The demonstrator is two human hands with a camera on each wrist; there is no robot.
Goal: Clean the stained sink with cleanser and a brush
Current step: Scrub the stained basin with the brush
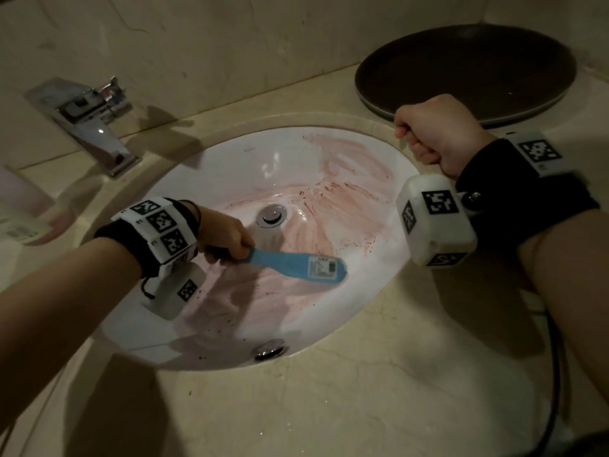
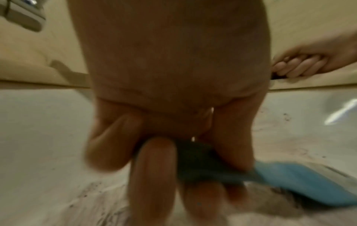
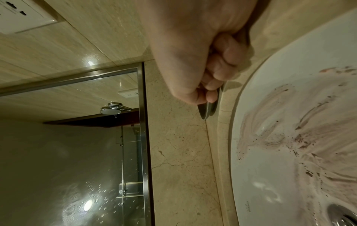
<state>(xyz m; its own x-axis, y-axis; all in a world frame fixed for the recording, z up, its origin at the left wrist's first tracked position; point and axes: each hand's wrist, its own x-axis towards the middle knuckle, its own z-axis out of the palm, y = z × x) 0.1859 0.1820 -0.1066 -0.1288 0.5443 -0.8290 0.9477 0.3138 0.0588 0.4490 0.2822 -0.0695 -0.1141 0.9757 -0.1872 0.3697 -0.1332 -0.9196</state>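
Note:
A white oval sink (image 1: 379,268) set in a beige marble counter is smeared with pinkish-red stains (image 1: 333,199) and dark specks around its drain (image 1: 272,215). My left hand (image 1: 227,234) grips the handle of a blue brush (image 1: 296,263), whose head lies face down on the basin just right of the drain. In the left wrist view my fingers (image 2: 152,175) wrap the dark handle and the blue brush (image 2: 301,182) runs off to the right. My right hand (image 1: 435,136) is curled into a fist over the sink's far right rim; it holds nothing. The stains (image 3: 289,137) also show in the right wrist view beside my right hand (image 3: 208,64).
A chrome faucet (image 1: 89,123) stands on the counter at the back left. A dark round tray (image 1: 468,70) lies at the back right, close behind my right hand. A pink bottle (image 1: 19,206) lies at the left edge. An overflow hole (image 1: 268,349) sits in the near basin wall.

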